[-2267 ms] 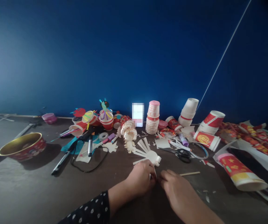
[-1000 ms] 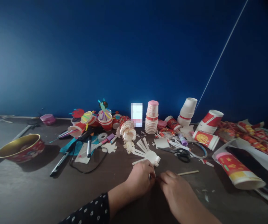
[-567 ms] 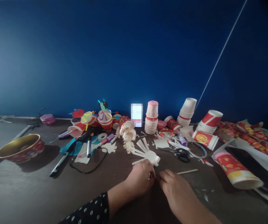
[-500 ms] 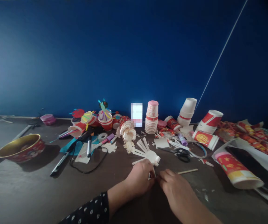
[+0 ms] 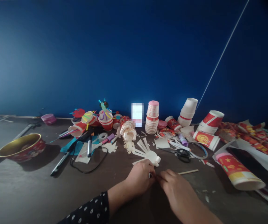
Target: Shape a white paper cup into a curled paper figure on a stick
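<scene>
A white paper cup cut into strips point(image 5: 151, 157) lies splayed out just beyond my hands, flat strips fanning to the left and a curled end on its right. My left hand point(image 5: 140, 176) is closed at its near edge, pinching one white paper strip; only a sliver shows between thumb and fingers. Against those fingertips, my right hand point(image 5: 174, 185) is also pinched closed at the same spot, and its fingers cover whatever part they grip. A thin wooden stick point(image 5: 190, 171) appears from behind the right hand, lying on the table; whether the hand touches it is unclear.
Black scissors point(image 5: 182, 155) and a purple glue stick point(image 5: 182, 140) lie beyond my right hand. A red patterned cup point(image 5: 236, 169) rests at right. Stacked cups point(image 5: 152, 119) stand behind. At left are a gold-lined bowl point(image 5: 19, 147), a box cutter point(image 5: 60, 165) and a marker point(image 5: 89, 147).
The fingers of both hands have drawn closer together, and less of the white strip between them shows now. The other things stay in place.
</scene>
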`<move>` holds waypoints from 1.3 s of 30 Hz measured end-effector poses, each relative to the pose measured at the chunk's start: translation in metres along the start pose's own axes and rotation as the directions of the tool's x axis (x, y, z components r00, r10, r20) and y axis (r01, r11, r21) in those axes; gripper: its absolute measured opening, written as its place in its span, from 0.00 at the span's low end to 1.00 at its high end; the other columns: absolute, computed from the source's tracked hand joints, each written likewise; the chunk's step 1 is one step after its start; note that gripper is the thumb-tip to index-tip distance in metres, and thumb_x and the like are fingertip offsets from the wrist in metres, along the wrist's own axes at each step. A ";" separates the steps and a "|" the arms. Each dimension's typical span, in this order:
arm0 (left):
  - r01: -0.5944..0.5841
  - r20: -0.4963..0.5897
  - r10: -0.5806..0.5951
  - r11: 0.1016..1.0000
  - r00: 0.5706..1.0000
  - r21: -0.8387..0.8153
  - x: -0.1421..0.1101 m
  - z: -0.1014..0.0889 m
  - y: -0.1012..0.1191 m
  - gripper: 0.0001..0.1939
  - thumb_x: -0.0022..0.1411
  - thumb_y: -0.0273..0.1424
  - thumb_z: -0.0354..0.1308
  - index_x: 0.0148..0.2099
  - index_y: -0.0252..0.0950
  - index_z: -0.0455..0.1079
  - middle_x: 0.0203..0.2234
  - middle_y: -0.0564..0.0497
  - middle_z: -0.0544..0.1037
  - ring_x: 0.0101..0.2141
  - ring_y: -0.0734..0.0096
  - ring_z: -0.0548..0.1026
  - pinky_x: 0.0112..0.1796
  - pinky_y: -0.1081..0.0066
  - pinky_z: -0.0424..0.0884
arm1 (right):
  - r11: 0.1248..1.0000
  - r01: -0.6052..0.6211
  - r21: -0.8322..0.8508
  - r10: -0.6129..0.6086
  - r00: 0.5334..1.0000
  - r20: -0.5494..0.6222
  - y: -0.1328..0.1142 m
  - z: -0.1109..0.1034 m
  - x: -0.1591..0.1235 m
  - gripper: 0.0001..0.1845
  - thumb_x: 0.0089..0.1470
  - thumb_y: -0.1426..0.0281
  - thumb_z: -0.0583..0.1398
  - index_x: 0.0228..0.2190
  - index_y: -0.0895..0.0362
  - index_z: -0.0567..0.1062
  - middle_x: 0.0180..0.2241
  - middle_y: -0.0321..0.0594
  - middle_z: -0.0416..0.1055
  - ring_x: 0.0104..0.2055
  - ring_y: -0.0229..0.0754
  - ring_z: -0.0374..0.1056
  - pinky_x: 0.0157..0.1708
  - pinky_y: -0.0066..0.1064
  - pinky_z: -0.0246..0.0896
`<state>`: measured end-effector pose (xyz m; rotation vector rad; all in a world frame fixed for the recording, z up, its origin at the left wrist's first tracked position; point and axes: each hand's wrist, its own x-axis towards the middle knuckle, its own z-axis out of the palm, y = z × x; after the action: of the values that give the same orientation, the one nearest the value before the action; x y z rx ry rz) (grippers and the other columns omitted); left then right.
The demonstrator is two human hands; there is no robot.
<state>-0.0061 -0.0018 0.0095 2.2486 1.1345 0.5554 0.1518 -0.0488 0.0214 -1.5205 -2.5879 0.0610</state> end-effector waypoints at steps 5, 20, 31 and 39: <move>0.009 -0.003 -0.009 1.000 1.000 0.003 0.001 0.003 0.000 0.05 0.48 0.21 0.59 0.28 0.34 0.74 0.32 0.50 0.75 0.36 0.69 0.72 0.38 0.74 0.66 | 0.992 -0.062 0.107 0.059 0.998 0.031 0.004 -0.008 0.003 0.17 0.52 0.81 0.50 0.32 0.56 0.76 0.34 0.40 0.73 0.38 0.40 0.66 0.38 0.28 0.56; 0.033 0.039 -0.031 0.998 0.999 -0.046 0.000 -0.009 -0.004 0.03 0.45 0.22 0.60 0.25 0.34 0.73 0.34 0.51 0.73 0.35 0.71 0.72 0.36 0.76 0.65 | 0.968 -0.098 0.231 0.090 0.995 0.044 0.005 -0.005 0.006 0.10 0.52 0.76 0.55 0.30 0.53 0.75 0.34 0.38 0.71 0.40 0.41 0.63 0.40 0.30 0.54; -0.035 0.069 0.036 0.999 0.997 -0.012 -0.001 -0.008 -0.006 0.06 0.45 0.20 0.57 0.26 0.35 0.74 0.34 0.50 0.73 0.36 0.72 0.71 0.37 0.77 0.65 | 0.976 -0.081 0.203 0.078 0.997 0.026 0.006 -0.004 0.006 0.12 0.54 0.77 0.52 0.26 0.55 0.73 0.31 0.37 0.71 0.37 0.39 0.64 0.37 0.28 0.54; -0.020 0.073 0.020 1.000 0.997 -0.007 -0.002 -0.008 0.001 0.05 0.46 0.22 0.60 0.28 0.35 0.74 0.36 0.50 0.73 0.37 0.70 0.71 0.39 0.76 0.65 | 0.974 -0.078 0.214 0.084 0.996 -0.016 0.005 -0.002 0.007 0.11 0.52 0.79 0.53 0.26 0.56 0.72 0.31 0.37 0.70 0.37 0.40 0.63 0.37 0.28 0.54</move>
<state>-0.0115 -0.0016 0.0159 2.2579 1.0737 0.4807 0.1532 -0.0405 0.0239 -1.5367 -2.4091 0.3156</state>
